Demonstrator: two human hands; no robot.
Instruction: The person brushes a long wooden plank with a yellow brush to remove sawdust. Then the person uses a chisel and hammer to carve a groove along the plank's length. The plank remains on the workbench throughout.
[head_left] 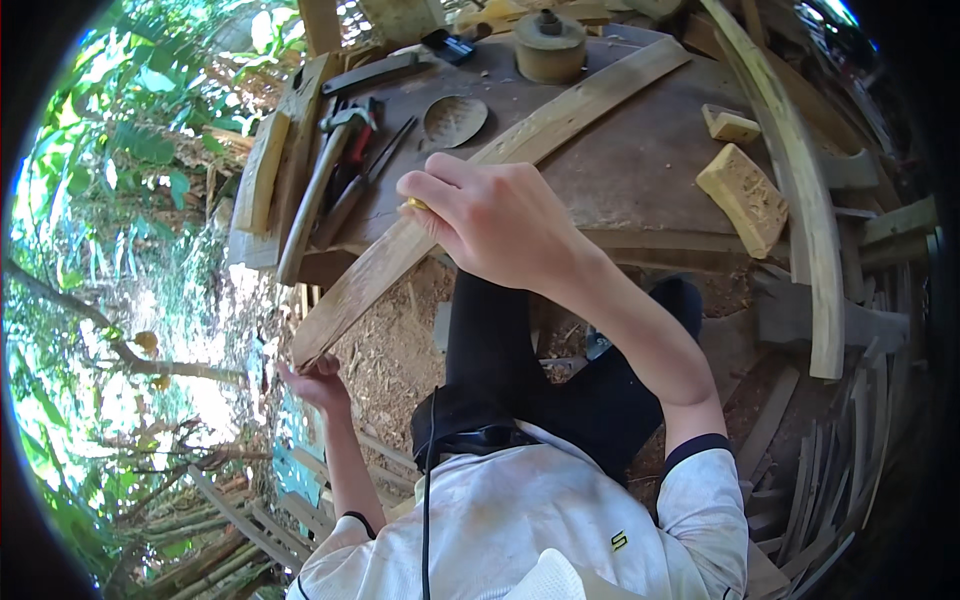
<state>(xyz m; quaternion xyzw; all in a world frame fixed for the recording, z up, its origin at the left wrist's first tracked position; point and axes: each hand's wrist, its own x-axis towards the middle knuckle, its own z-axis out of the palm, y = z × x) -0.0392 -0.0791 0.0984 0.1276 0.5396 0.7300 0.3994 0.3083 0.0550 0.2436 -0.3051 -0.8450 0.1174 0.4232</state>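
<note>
A long, flat wooden board (370, 275) slants from the lower left up across the workbench (640, 170). Its near end sticks out past the bench edge, and my left hand (320, 385) grips that end from below. Over the board's middle is my right hand (495, 220), closed, with a small yellow thing (415, 203) showing between thumb and fingers. The rest of what it holds is hidden by the hand. To the left on the bench lie a hammer (318, 195) with a wooden handle, a red-handled tool (360, 145) and a dark pointed tool (385, 165).
A round, patterned disc (455, 120) lies beyond the tools, near a squat cylinder (550, 50) with a bolt on top. Wooden blocks (742, 200) sit at the bench's right, beside a long curved strip (815, 230). Shavings (390, 370) cover the ground; offcuts pile up at right.
</note>
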